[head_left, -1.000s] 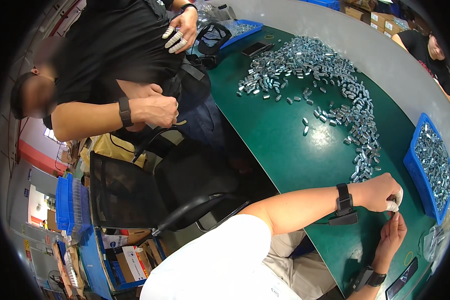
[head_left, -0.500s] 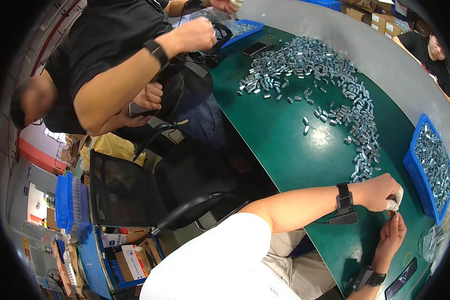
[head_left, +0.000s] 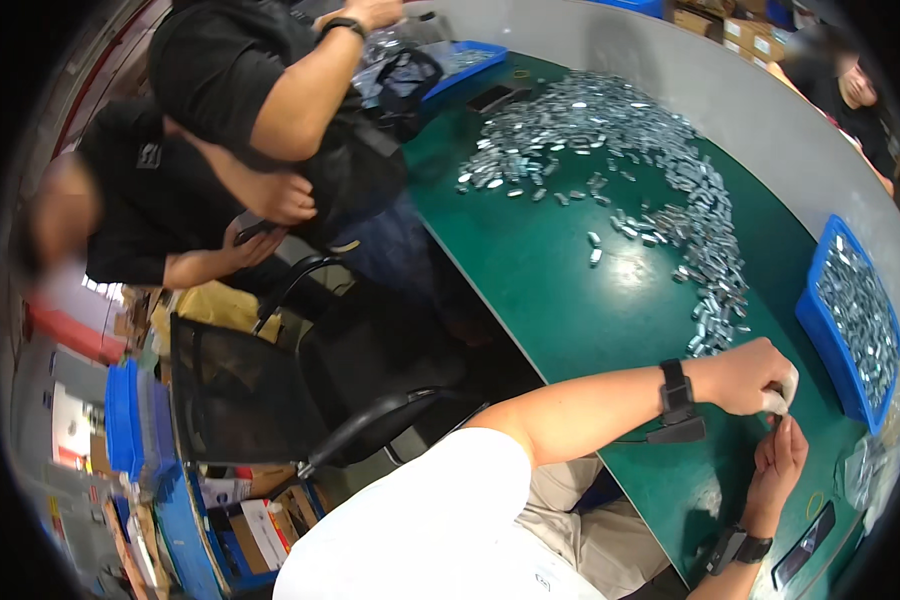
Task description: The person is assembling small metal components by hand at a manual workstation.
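My left hand (head_left: 748, 377) is closed in a pinch over the right end of the green table (head_left: 550, 290), white coverings on its fingertips. Just below it my right hand (head_left: 778, 455) is also pinched, fingertips almost meeting those of the left. Whatever lies between the fingertips is too small and hidden to make out. Short silvery metal pieces (head_left: 705, 215), like small cylinders, spread in a long curved heap, its near end close to my left hand. To the right of my hands, a blue plastic basket (head_left: 808, 318) holds more such pieces.
A black phone (head_left: 805, 545) and a yellow rubber band (head_left: 815, 503) lie near my right wrist. Clear plastic bags (head_left: 860, 470) sit by the basket. A grey partition (head_left: 760, 130) lines the table's far side. Co-workers stand at the left, behind a black chair (head_left: 240, 390).
The whole view has shifted slightly. My hands stay pinched together at nearly the same spot. At the left, one co-worker's raised arm has moved up and away, and another's phone shows more fully.
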The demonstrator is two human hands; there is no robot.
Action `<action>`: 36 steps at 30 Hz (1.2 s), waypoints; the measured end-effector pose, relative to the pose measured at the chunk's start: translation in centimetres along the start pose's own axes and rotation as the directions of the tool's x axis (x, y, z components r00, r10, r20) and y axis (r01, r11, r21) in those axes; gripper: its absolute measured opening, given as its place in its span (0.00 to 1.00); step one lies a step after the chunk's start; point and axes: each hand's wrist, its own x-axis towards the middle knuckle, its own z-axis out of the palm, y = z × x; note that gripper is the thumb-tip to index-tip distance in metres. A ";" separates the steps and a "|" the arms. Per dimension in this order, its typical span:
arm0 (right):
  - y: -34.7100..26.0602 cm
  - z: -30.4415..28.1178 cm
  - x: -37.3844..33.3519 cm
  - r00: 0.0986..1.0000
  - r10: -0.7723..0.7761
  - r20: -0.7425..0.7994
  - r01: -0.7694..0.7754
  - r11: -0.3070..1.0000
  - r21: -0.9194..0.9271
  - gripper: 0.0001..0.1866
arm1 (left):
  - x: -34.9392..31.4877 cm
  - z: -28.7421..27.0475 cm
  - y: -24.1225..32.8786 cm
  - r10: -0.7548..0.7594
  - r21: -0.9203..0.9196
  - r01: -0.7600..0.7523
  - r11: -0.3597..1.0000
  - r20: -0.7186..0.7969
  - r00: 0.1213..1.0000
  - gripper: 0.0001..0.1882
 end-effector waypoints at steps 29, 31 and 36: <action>-0.7 1.4 0.4 0.999 -0.021 -0.036 0.019 0.999 -0.043 0.11 | 0.5 0.3 -0.8 -0.314 0.284 0.314 0.906 -0.048 0.948 0.14; 0.0 1.3 0.6 0.996 -0.067 -0.054 0.064 0.997 -0.052 0.10 | 0.5 0.7 -0.9 -0.360 0.191 0.378 0.906 -0.119 0.925 0.15; -0.4 1.3 0.3 0.995 -0.076 -0.067 0.073 0.996 -0.046 0.09 | 0.2 0.4 -1.3 -0.390 0.312 0.422 0.852 -0.161 0.907 0.16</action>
